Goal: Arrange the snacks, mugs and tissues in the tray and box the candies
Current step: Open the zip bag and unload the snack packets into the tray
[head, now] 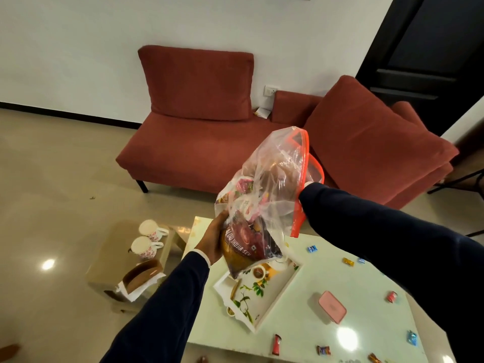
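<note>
Clear snack bag (264,195) held above tray (272,294) on tabletop (340,284). Left hand (213,239) grip clasps bag's bottom; right hand inside, grip unseen. Film soft, slippery, light: support underneath.

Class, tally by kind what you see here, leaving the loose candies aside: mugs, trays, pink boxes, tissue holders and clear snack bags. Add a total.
Mugs: 2
Tray: 1
Pink box: 1
Tissue holder: 1
Clear snack bag: 1
Total: 6
</note>
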### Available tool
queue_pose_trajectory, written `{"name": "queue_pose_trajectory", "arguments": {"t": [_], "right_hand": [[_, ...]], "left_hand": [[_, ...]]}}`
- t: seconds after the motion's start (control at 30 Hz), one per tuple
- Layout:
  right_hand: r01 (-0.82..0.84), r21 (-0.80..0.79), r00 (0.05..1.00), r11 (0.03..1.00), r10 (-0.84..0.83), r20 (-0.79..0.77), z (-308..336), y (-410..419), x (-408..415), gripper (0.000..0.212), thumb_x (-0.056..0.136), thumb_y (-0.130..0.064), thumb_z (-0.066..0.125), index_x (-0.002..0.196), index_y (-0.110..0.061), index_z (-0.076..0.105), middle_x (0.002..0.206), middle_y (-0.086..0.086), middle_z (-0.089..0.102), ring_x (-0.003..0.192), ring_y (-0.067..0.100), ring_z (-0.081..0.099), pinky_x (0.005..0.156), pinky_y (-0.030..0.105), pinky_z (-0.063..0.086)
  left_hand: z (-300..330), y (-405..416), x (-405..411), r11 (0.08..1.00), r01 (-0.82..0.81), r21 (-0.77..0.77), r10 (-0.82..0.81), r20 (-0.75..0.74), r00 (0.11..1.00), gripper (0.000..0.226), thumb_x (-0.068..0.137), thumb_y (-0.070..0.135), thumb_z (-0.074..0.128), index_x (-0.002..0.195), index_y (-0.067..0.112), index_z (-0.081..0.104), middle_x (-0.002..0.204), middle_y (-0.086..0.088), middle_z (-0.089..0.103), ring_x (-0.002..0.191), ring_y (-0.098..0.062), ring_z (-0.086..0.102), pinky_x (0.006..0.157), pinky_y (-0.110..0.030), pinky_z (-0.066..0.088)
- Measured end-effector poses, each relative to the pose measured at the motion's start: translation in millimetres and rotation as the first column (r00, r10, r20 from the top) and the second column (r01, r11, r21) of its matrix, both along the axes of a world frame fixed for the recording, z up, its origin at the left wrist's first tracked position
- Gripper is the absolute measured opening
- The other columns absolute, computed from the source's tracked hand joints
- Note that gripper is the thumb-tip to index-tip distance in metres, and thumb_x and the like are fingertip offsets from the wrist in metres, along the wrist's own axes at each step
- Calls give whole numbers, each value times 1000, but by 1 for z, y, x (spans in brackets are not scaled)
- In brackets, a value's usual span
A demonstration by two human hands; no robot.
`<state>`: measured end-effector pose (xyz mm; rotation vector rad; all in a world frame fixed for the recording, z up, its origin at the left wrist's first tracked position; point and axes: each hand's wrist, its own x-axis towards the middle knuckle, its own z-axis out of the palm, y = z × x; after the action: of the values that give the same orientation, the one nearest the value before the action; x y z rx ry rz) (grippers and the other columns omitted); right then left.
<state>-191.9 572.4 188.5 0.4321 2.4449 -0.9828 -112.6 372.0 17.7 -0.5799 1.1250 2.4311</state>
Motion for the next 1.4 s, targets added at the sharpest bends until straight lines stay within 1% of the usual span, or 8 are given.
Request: {"name": "queue_pose_trajectory", "arguments": {"t": [0.13, 0.37, 0.53, 0.63, 0.77, 0.93, 1.17, 1.4], "right_hand": [[-200, 80, 980, 976, 200, 1, 5, 12, 12, 40, 103, -13, 46, 64, -11, 47, 62, 3, 40, 45, 11, 46, 32, 11, 37], [1, -326, 999, 945, -16, -43, -17, 21, -6, 47, 104, -13, 43, 143, 13, 36, 151, 28, 38, 141, 42, 38, 114, 37, 36], [2, -645, 1000, 765, 10, 14, -21, 37, -14, 38, 106, -9, 33, 97, 12, 63, 73, 4, 68, 67, 27, 65, 54, 12, 54], [-215, -373, 968, 903, 148, -201, -27, 45, -20, 30, 102, 3, 41, 129, 11, 51, 99, 1, 51, 92, 27, 56, 66, 7, 48], [-417, -69, 866, 906, 373, -334, -30, 59, -41, 46, 99, 5, 46, 94, -40, 40, 93, -20, 35, 82, -7, 36, 75, 5, 33], [-540, 247, 674, 805, 589, -446, -25, 58, -57, 26, 98, -6, 50, 119, 2, 62, 112, 16, 65, 101, 31, 62, 92, 41, 50], [-420, -493, 887, 762, 229, -401, -37, 71, -55, 23, 104, -22, 49, 104, -4, 64, 72, -5, 66, 59, 4, 61, 56, 20, 52], [-589, -386, 786, 710, 392, -479, -14, 28, -52, 23, 102, -27, 54, 84, -14, 60, 66, -9, 59, 60, 7, 55, 59, 24, 46]], "left_hand": [[1, 2, -8, 993, -55, -102, 57, 20, 998, 39, 98, 40, 58, 120, 9, 67, 104, -15, 78, 89, -30, 77, 75, -41, 63], [0, 11, -9, 964, -80, -255, 80, -11, 997, 44, 100, 36, 59, 127, 1, 64, 102, -16, 75, 88, -30, 73, 82, -43, 59], [-4, 25, -4, 962, -100, -253, 89, -52, 995, 46, 98, 44, 60, 123, 6, 69, 115, -19, 74, 103, -36, 73, 90, -46, 59], [-5, 37, -1, 939, -84, -333, 69, -57, 996, 48, 101, 50, 52, 116, 9, 72, 109, -16, 77, 97, -31, 75, 86, -41, 60], [-14, 46, 7, 892, -99, -441, 100, -21, 995, 47, 104, 46, 48, 117, 7, 71, 108, -18, 77, 101, -35, 72, 96, -46, 56], [-31, 38, 27, 936, -200, -291, 223, 49, 974, 37, 99, 37, 58, 119, 8, 69, 112, -22, 74, 95, -37, 73, 86, -48, 58], [-45, 22, 58, 967, -240, -89, 251, 131, 959, 63, 80, 71, 67, 118, 21, 75, 122, -20, 72, 107, -40, 71, 80, -53, 60], [-51, 34, 51, 990, -134, -36, 138, 148, 979, 64, 87, 53, 63, 136, 12, 61, 122, -20, 72, 106, -37, 72, 79, -47, 60]]}}
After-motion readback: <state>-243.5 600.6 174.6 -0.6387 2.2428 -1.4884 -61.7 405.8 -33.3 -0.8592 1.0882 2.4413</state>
